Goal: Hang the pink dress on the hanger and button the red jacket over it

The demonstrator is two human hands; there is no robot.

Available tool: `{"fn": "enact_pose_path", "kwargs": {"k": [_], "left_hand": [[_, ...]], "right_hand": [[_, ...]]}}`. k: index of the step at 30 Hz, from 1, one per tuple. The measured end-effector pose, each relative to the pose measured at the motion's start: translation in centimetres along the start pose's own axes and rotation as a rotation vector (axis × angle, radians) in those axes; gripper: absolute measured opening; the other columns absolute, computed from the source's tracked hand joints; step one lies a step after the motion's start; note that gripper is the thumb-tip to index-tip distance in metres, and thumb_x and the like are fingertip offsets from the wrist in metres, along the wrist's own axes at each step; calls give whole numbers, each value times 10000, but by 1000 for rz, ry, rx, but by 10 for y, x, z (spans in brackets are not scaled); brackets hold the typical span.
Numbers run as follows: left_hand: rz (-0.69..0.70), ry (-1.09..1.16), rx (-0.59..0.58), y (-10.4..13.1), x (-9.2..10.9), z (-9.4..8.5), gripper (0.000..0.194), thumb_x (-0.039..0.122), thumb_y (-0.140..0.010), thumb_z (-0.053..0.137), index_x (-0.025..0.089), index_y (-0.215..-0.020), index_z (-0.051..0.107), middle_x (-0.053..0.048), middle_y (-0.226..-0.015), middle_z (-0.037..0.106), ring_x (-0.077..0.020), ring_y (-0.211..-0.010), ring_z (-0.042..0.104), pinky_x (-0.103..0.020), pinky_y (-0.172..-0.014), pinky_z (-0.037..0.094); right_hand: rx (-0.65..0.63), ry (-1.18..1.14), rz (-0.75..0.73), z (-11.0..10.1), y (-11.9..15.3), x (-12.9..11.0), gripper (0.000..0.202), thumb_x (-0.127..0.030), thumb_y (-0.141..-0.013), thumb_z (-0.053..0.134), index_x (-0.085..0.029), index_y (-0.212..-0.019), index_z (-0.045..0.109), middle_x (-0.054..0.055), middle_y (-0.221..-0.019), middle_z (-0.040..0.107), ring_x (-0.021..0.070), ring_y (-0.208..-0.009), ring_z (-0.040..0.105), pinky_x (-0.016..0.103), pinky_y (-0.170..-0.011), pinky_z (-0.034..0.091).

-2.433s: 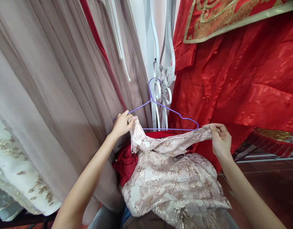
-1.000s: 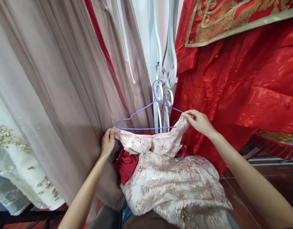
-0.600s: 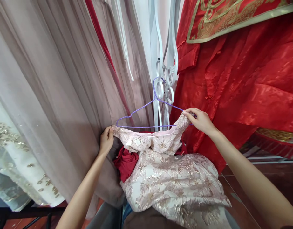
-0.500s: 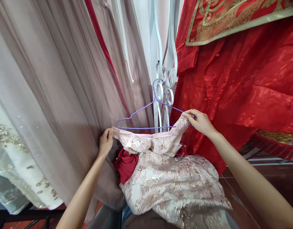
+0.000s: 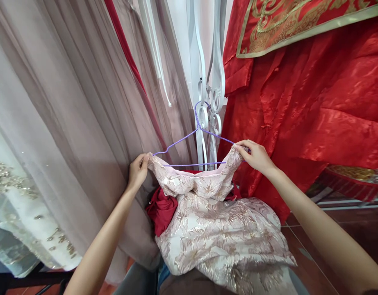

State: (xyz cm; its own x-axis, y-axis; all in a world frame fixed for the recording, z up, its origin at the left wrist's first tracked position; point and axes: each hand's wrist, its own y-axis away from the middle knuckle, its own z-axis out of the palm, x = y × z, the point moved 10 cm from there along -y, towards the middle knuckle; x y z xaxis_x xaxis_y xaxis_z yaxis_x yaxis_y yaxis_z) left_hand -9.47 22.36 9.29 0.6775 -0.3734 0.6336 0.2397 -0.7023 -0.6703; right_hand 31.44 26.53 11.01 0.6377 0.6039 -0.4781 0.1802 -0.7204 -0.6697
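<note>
A pale pink dress [image 5: 213, 229] with a shiny gold floral pattern lies across my lap, its bodice raised towards a purple hanger [image 5: 181, 141]. My left hand [image 5: 139, 170] pinches the dress's left shoulder strap over that end of the hanger. The right strap is gripped by my right hand [image 5: 253, 155] at the hanger's other end. Both hanger tips are hidden under the straps and fingers. The hanger's hook stands upright in front of white scrolled metalwork. Dark red cloth [image 5: 162, 211] bunches beside the bodice on the left.
Greyish-pink sheer fabric [image 5: 84, 102] hangs at the left, with a white gown with gold beading [image 5: 47, 229] beyond it. A red satin garment [image 5: 299, 102] with gold embroidery fills the right. White scrolled metalwork [image 5: 218, 98] stands ahead. Reddish floor tiles [image 5: 308, 250] show at lower right.
My left hand has risen slightly, drawing the left strap up over the hanger's left end, which was bare before. My right hand stays almost in place on its strap.
</note>
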Motion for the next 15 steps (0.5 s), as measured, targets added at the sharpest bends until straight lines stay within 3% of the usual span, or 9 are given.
{"fn": "enact_pose_path", "kwargs": {"k": [4, 7, 9, 12, 13, 14, 15], "left_hand": [[202, -74, -209, -14, 60, 37, 359, 453, -848, 490, 160, -903, 690, -64, -911, 729, -196, -841, 655, -264, -785, 490], [247, -54, -280, -11, 77, 56, 357, 437, -860, 491, 168, -962, 703, -73, -1006, 723, -209, -925, 656, -289, -855, 484], [190, 60, -202, -10, 65, 51, 397, 446, -885, 436, 164, -1008, 686, -87, -1053, 707, -208, -965, 647, -310, -885, 480], [-4, 181, 164, 3, 15, 12, 454, 481, -901, 339, 164, -1014, 644, -102, -1039, 685, -186, -892, 651, -324, -831, 504], [-74, 190, 235, 13, -4, 2, 447, 496, -888, 346, 168, -1019, 622, -102, -1029, 673, -182, -886, 647, -320, -804, 513], [-126, 205, 203, 23, -20, 1, 422, 505, -857, 394, 172, -1017, 597, -100, -1022, 661, -186, -890, 643, -322, -784, 520], [-153, 196, 73, 34, -32, 9, 399, 500, -818, 457, 176, -1016, 578, -94, -1000, 655, -195, -905, 638, -333, -784, 523]], "right_hand": [[-10, 3, -26, 3, 2, 1, 215, -367, -885, 504, -219, -903, 659, 56, -862, 672, 205, -800, 626, 320, -746, 475], [5, 12, -17, 0, 4, 4, 240, -396, -884, 502, -222, -906, 666, 60, -866, 673, 209, -809, 629, 329, -748, 480], [-5, -20, -4, -2, 4, 7, 256, -432, -868, 524, -229, -915, 673, 58, -884, 683, 211, -821, 634, 333, -751, 490], [-4, -174, 57, -8, 2, 22, 316, -484, -859, 519, -225, -967, 665, 56, -933, 700, 207, -872, 646, 339, -798, 507], [20, -236, 96, -12, 3, 32, 340, -498, -863, 504, -219, -983, 656, 59, -936, 702, 204, -885, 650, 344, -812, 513], [52, -294, 150, -17, 6, 45, 356, -509, -865, 492, -210, -985, 645, 63, -919, 702, 199, -876, 656, 351, -809, 523], [77, -340, 213, -19, 11, 60, 361, -515, -859, 494, -202, -972, 634, 65, -884, 701, 194, -845, 664, 359, -789, 536]]}}
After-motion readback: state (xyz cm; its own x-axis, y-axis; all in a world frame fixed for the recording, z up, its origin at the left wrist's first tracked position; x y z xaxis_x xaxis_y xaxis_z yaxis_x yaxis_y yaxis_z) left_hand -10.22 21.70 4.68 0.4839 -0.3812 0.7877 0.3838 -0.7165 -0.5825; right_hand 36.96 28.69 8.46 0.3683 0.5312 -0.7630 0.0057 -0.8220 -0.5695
